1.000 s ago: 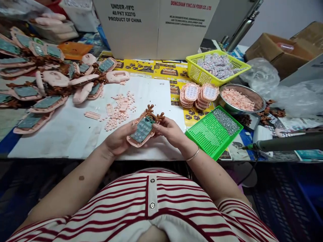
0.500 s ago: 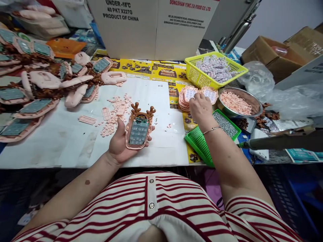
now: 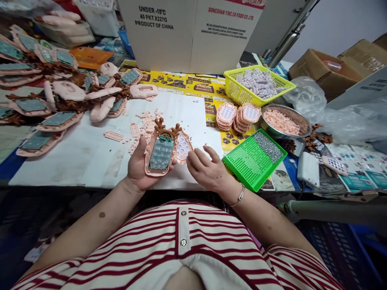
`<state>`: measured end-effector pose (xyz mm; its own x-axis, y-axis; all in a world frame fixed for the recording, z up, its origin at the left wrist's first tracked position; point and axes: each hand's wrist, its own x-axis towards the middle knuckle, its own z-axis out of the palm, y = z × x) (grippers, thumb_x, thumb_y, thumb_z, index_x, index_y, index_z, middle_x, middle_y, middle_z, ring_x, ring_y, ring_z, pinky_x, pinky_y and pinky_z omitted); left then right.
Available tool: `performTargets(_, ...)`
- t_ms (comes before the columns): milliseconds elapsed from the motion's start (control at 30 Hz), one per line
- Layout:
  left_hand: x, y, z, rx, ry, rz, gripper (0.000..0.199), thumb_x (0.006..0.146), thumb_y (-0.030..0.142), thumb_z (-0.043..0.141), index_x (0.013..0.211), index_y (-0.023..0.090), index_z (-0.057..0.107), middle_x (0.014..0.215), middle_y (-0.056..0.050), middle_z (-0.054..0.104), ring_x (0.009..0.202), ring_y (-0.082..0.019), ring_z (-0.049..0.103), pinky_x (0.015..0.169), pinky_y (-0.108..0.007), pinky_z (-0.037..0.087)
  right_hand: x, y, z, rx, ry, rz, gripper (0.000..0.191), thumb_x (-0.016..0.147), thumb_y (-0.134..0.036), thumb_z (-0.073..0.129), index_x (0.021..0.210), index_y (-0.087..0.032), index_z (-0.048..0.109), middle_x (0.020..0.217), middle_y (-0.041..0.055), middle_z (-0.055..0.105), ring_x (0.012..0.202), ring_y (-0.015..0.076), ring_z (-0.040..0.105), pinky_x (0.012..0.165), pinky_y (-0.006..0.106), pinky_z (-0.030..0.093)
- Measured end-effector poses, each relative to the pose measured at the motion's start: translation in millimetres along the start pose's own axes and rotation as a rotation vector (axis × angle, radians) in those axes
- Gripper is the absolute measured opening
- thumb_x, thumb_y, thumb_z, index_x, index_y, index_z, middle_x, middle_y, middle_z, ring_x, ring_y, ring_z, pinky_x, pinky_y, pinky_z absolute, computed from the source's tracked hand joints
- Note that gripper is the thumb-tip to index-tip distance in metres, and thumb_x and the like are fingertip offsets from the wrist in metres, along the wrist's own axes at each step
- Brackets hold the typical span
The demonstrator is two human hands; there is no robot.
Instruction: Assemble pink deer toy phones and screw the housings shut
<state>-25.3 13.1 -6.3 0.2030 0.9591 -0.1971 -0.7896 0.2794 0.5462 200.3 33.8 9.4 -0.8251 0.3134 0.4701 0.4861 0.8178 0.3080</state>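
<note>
We see the left hand [image 3: 139, 167] gripping an antlered shell [image 3: 161, 151] above the surface [image 3: 75, 161], thumb one side, fingertips round the other. Right hand [image 3: 208, 169]: fingers half curled at the edge of a keypad panel [image 3: 183, 146], partly behind the shell; pinching or just touching, we can't tell.

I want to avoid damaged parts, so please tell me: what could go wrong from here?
1. The left hand holds the casing with its circuit board exposed; a slip might damage it.
2. The keypad panel is at the right hand; its grip is unclear, so it might drop.
3. The green tray of small metal parts sits near the right wrist; a bump could spill them.
</note>
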Motion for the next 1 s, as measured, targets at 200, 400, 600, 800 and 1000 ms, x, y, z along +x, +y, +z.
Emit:
performTargets(200,-16,11,2.5,0.055,-0.063,0.005,0.069,0.067,0.067,0.084,0.115,0.020,0.072,0.095,-0.011,0.079,0.070,-0.029,0.076,0.053,-0.035,0.061,4,-8,11,1.246,0.266,0.828,0.044,0.097,-0.056,0.053,0.131,-0.029,0.061,0.137,0.0110,0.066,0.128,0.0247,0.062,0.107,0.049,0.054)
performTargets(400,-13,12,3.9,0.170,-0.080,-0.081,0.065,0.075,0.067,0.076,0.119,0.019,0.072,0.093,-0.012,0.078,0.068,-0.029,0.075,0.051,-0.035,0.059,15,-23,32,2.281,-0.101,1.080,0.051,0.091,-0.065,0.060,0.125,-0.027,0.060,0.114,0.0058,0.075,0.094,0.0173,0.071,0.080,0.032,0.061)
performTargets(600,-7,13,-1.4,0.249,-0.057,-0.102,0.057,0.080,0.065,0.073,0.117,0.021,0.073,0.093,-0.009,0.079,0.064,-0.024,0.073,0.053,-0.033,0.059,11,-22,41,2.410,-0.021,0.987,0.063,0.079,-0.063,0.076,0.128,-0.028,0.060,0.107,0.0027,0.076,0.087,0.0136,0.072,0.079,0.028,0.059)
performTargets(800,-3,10,2.5,0.205,0.012,-0.063,0.062,0.081,0.061,0.074,0.128,0.020,0.069,0.108,-0.014,0.078,0.087,-0.035,0.077,0.060,-0.038,0.062,9,-22,45,2.411,0.048,1.080,0.077,0.068,-0.049,0.090,0.136,-0.032,0.057,0.112,0.0007,0.076,0.092,0.0156,0.074,0.084,0.029,0.058)
performTargets(1000,0,5,13.6,0.190,0.189,0.145,0.054,0.079,0.050,0.079,0.119,0.015,0.070,0.111,-0.016,0.078,0.087,-0.028,0.077,0.076,-0.041,0.064,18,-33,45,2.254,0.180,1.236,0.076,0.065,-0.040,0.092,0.133,-0.034,0.060,0.116,0.0017,0.074,0.093,0.0158,0.071,0.073,0.025,0.060)
